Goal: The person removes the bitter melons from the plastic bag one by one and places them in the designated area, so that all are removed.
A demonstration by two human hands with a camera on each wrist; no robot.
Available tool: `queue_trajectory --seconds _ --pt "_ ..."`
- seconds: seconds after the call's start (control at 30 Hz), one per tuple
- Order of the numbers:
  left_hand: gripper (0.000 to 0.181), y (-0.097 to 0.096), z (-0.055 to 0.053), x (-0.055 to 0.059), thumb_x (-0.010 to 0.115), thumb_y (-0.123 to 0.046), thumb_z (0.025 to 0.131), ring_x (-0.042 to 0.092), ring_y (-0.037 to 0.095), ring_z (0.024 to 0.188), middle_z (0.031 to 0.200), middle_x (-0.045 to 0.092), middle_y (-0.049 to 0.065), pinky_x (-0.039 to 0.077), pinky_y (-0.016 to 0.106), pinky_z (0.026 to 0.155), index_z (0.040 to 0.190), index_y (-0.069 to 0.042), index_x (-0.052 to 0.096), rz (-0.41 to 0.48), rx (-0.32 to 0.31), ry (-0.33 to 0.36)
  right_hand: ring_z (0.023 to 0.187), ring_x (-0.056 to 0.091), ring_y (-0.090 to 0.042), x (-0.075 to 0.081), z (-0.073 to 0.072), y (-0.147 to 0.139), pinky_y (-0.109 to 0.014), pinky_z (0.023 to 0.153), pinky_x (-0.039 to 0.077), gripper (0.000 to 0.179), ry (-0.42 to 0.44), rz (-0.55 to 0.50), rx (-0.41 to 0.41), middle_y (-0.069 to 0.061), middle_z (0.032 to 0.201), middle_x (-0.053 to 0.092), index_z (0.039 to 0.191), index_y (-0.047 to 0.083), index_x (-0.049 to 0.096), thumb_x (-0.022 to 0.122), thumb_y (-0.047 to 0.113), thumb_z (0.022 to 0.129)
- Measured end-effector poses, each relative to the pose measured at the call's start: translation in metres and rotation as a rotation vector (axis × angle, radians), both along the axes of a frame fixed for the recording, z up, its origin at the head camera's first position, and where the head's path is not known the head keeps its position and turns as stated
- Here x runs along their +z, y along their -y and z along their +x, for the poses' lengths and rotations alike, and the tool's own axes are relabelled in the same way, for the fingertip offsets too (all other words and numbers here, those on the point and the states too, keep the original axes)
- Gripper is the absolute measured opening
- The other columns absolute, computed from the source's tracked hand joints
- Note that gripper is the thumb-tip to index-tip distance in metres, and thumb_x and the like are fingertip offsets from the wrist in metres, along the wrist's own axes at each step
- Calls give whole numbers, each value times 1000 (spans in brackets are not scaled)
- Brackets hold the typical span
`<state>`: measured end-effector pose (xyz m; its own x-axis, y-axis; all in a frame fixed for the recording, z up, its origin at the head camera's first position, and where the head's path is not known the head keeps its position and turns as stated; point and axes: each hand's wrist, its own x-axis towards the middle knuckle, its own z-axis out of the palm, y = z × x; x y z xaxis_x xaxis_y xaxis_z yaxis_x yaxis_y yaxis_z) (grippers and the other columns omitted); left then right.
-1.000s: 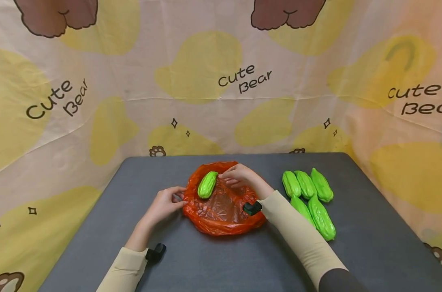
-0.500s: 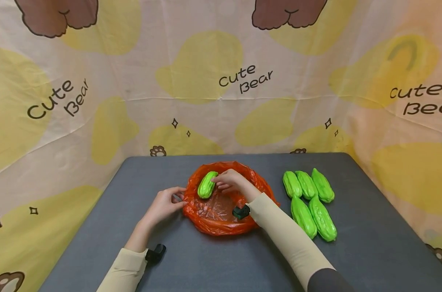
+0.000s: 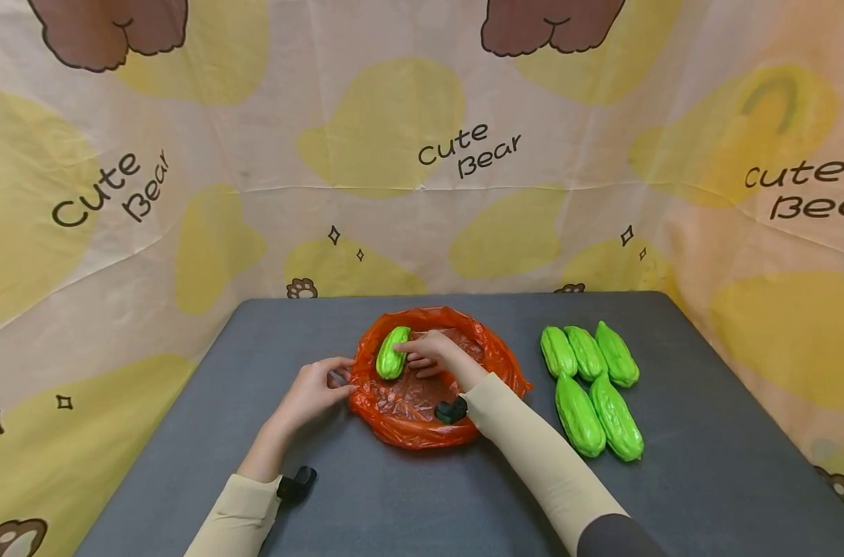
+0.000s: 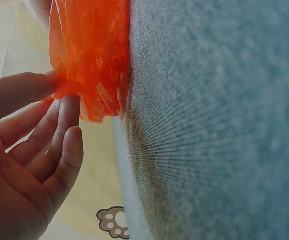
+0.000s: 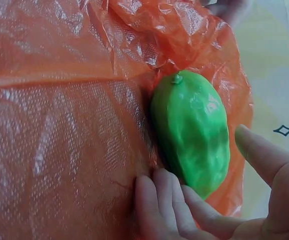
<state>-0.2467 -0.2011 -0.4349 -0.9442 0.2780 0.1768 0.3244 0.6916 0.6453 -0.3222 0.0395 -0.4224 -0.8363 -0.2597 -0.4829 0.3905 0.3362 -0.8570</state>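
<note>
An orange-red plastic bag (image 3: 415, 442) lies spread with its rolled rim open on the table. Inside, against the left wall, rests a bright green ridged bitter melon (image 3: 391, 354), probably a model. My right hand (image 3: 439, 357) reaches in from the right, fingertips at the melon's side. In the right wrist view, the thumb stands apart on one side of the melon (image 5: 192, 132) and the fingers (image 5: 170, 200) lie at its lower end. My left hand (image 3: 319, 388) pinches the bag's left rim; the left wrist view shows thumb and fingers at the orange film (image 4: 92, 55).
Several more green bitter melons (image 3: 580, 414) lie grouped on the dark grey table (image 3: 366, 510), right of the bag and beside my right forearm. A printed cloth (image 3: 366, 139) hangs around the back and sides of the table.
My right hand has moved left and slightly nearer within the bag, up to the melon. The melon has shifted a little left and turned slightly. My left hand stays at the rim.
</note>
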Motion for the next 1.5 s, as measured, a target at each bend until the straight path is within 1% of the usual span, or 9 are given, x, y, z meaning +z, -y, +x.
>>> queue_trajectory --seconds 0.27,0.43,0.57,0.63,0.77,0.87,1.13,1.33,1.5 --pt "39 -1 1 1 73 -13 80 59 10 68 90 68 5 48 24 59 117 -4 65 5 10 6 103 64 -23 -3 0 6 -37 81 54 89 -13 73 -24 -13 118 61 148 8 29 71 47 81" --pt "39 -2 0 1 73 -12 80 60 10 69 90 68 5 48 24 59 117 -4 65 7 10 12 104 63 -24 -3 1 9 -39 85 52 89 -24 106 -30 -12 117 61 147 8 32 70 51 79" --pt "39 -2 0 0 73 -13 80 60 10 69 90 68 5 48 24 59 117 -4 65 1 10 10 101 63 -24 -3 2 12 -39 85 52 92 -22 121 -38 -12 116 61 143 6 36 74 53 74" --pt "39 -2 0 0 74 -13 80 60 10 68 90 68 5 48 24 59 117 -4 65 1 10 10 99 64 -23 -3 1 13 -39 83 52 91 -25 133 -44 -12 115 60 141 5 38 75 54 73" --pt "39 -2 0 1 73 -12 80 59 10 67 90 68 6 47 24 58 117 -3 64 3 9 8 91 64 -22 -5 -1 16 -37 79 53 77 -51 190 -50 -10 107 62 128 5 51 75 53 72" --pt "39 -2 0 2 73 -12 80 58 11 68 91 68 6 47 24 58 117 -4 64 -1 12 11 89 64 -21 -7 -3 18 -37 78 54 71 -59 205 -50 -9 103 61 124 6 53 75 51 74" --pt "40 -1 1 1 73 -15 80 59 11 69 91 68 4 48 25 61 118 -5 64 -15 28 20 95 65 -21 -6 -2 18 -37 80 53 81 -37 175 -23 -8 109 62 140 10 43 74 49 76" --pt "40 -1 0 1 73 -14 80 59 11 70 91 68 4 48 25 60 118 -5 65 -12 23 17 97 65 -22 -3 0 17 -37 81 53 77 -27 129 -29 -9 109 62 139 10 44 76 43 77" --pt "39 -1 1 1 73 -14 80 60 11 71 91 67 4 48 25 61 118 -6 65 -7 23 21 99 64 -23 -2 2 14 -38 83 53 80 -27 103 -41 -11 113 62 142 9 40 76 40 77"
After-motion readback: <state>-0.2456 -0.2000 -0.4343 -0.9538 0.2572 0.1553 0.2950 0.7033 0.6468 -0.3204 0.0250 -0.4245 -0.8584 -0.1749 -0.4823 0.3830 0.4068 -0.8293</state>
